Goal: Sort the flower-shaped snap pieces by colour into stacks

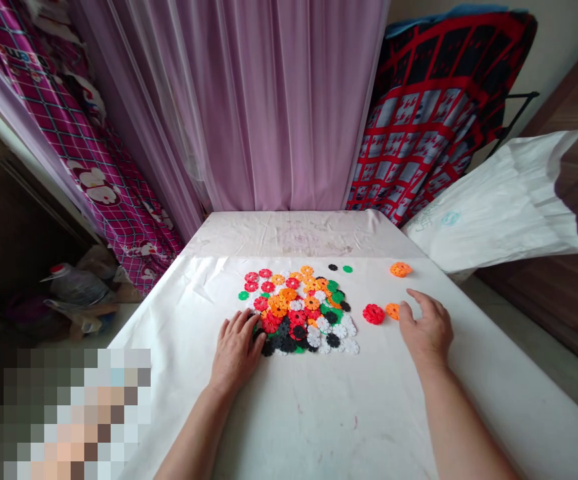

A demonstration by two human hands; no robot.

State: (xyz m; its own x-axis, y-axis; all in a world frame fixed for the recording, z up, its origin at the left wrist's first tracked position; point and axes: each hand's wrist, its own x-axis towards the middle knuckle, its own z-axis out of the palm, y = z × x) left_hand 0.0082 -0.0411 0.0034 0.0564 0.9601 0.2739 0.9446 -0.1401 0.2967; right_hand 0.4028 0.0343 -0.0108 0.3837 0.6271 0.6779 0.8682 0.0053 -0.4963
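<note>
A pile of flower-shaped plastic discs [296, 304] in red, orange, white, green and black is heaped on the white-covered table [289, 413]. At the pile's left edge rests my left hand [236, 347], palm down with the fingers apart, touching some dark discs. To the right of the pile, my right hand [427, 328] is held with thumb and fingers apart and nothing between them. Its thumb is close to an orange disc piece [393, 311]; I cannot tell whether they touch. A red cluster of discs [373, 314] lies beside that piece, and an orange cluster [401, 269] sits farther back.
Behind the pile lie a loose black disc [333, 267] and a green disc [347, 269]. A white woven sack [499, 207] leans at the table's right edge. Purple curtains [289, 107] hang behind the table. A large plastic bottle [76, 285] stands at left; the lower-left corner is pixelated.
</note>
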